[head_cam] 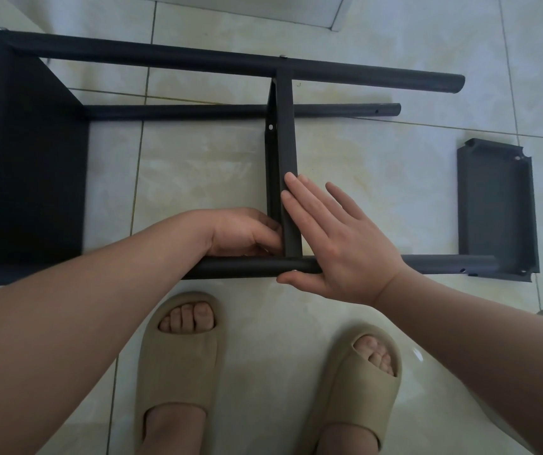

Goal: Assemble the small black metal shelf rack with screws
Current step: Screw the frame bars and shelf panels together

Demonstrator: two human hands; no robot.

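Note:
The black metal rack [34, 152] lies on its side on the tiled floor, one shelf fixed at its left end. Its round poles run left to right, the far pole [198, 59] and the near pole [244, 267]. A middle shelf panel [285, 133] stands on edge between them. My left hand [245, 233] is curled against the panel's lower left side by the near pole; what its fingers pinch is hidden. My right hand [335, 238] lies flat with straight fingers against the panel's right face, thumb under the near pole. A silver screw head [294, 271] shows on the pole.
A loose black shelf panel [496, 208] lies flat on the floor at the right, by the near pole's end. My two feet in beige slippers [178, 366] stand just in front of the rack. Pale glossy tiles surround everything.

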